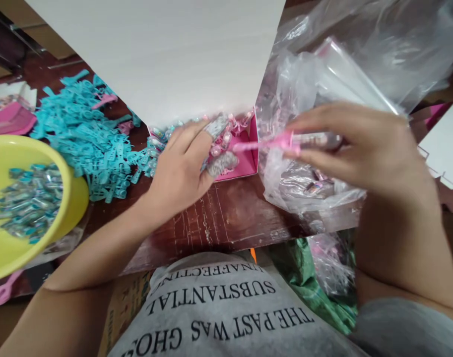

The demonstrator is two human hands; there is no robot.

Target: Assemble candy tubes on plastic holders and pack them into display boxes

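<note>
My left hand (191, 158) reaches into an open pink box (248, 161) under a white cardboard lid (166, 54). Its thumb and forefinger wear grey fabric finger covers and curl over small pink and clear pieces in the box. My right hand (356, 146) is blurred by motion and grips a thin pink stick-shaped toy (263, 144) that points left toward the box. That hand hovers over crumpled clear plastic bags (315, 89) holding more small pink items.
A yellow bowl (75, 198) of small silver-blue wrapped pieces sits at the left. A heap of turquoise plastic parts (88, 134) lies behind it on the dark red wooden table (226, 218). Green and clear bags (319, 277) hang below the table edge.
</note>
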